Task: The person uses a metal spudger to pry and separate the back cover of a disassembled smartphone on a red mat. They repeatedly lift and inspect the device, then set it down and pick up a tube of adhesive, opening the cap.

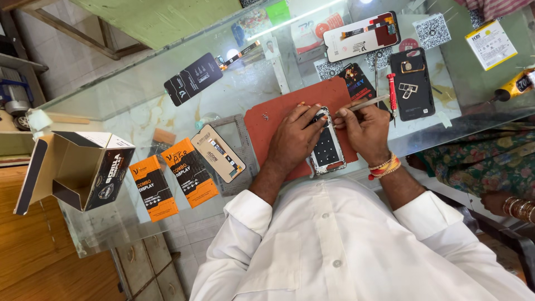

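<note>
**Opened phone on the repair mat, worked with both hands**

On the glass desk (167, 89), near its front edge, a reddish-brown work mat (267, 120) carries an opened phone frame (327, 149), lying flat with its inner side up and its long axis running away from the person. The left hand (294, 136) rests across the frame's upper left part, fingers curled and pressed down on it, steadying it against the mat. The right hand (365, 131) pinches a slim metal tool (369, 102) between thumb and fingers; the tool's shaft slants up and to the right, while its tip at the frame's top edge is hidden by the fingers. A red and yellow thread band (384, 166) circles the right wrist.

Just right of the right hand lies a red-handled screwdriver (392, 93), beside a black phone back cover (412, 83). Farther back sits a white display panel (361, 36) with a flex cable. Left of the mat lie a bare display panel (218, 153), two orange and black display packets (173, 178), and an open cardboard box (75, 167). A yellow glue tube (515, 85) lies at the far right.
</note>
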`<act>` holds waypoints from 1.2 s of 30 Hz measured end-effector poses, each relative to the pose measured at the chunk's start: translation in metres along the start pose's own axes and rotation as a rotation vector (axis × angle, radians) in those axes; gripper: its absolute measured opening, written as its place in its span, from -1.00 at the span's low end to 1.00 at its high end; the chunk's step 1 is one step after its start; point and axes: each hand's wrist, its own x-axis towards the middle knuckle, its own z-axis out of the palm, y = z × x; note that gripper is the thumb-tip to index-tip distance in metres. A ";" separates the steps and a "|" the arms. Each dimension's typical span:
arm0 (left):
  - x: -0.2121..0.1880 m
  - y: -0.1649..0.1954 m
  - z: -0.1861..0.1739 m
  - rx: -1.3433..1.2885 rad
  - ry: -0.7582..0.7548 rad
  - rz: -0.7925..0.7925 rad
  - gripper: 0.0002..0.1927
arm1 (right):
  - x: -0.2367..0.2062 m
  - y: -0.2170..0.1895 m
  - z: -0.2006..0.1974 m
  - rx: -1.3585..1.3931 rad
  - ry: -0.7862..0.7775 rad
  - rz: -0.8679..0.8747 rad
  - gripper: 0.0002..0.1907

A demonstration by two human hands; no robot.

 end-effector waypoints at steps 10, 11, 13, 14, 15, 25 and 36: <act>0.032 -0.110 -0.098 -0.009 -0.022 -0.001 -0.72 | 0.094 -0.038 0.114 -0.011 0.007 0.029 -0.88; 0.037 -0.117 -0.103 -0.013 -0.018 0.004 -0.72 | 0.102 -0.040 0.120 0.000 0.013 0.025 -0.88; 0.044 -0.127 -0.108 -0.023 -0.007 0.010 -0.72 | 0.112 -0.041 0.126 0.018 0.021 0.020 -0.88; 0.046 -0.133 -0.114 -0.021 -0.011 0.008 -0.72 | 0.116 -0.044 0.132 0.001 0.016 0.021 -0.88; 0.047 -0.141 -0.123 -0.017 -0.014 0.007 -0.72 | 0.122 -0.048 0.142 -0.014 0.010 0.022 -0.88; 0.063 -0.197 -0.175 -0.018 -0.013 0.022 -0.72 | 0.168 -0.067 0.202 -0.007 0.038 0.023 -0.89; 0.060 -0.249 -0.225 -0.016 -0.020 0.031 -0.72 | 0.194 -0.085 0.267 -0.003 0.059 0.019 -0.90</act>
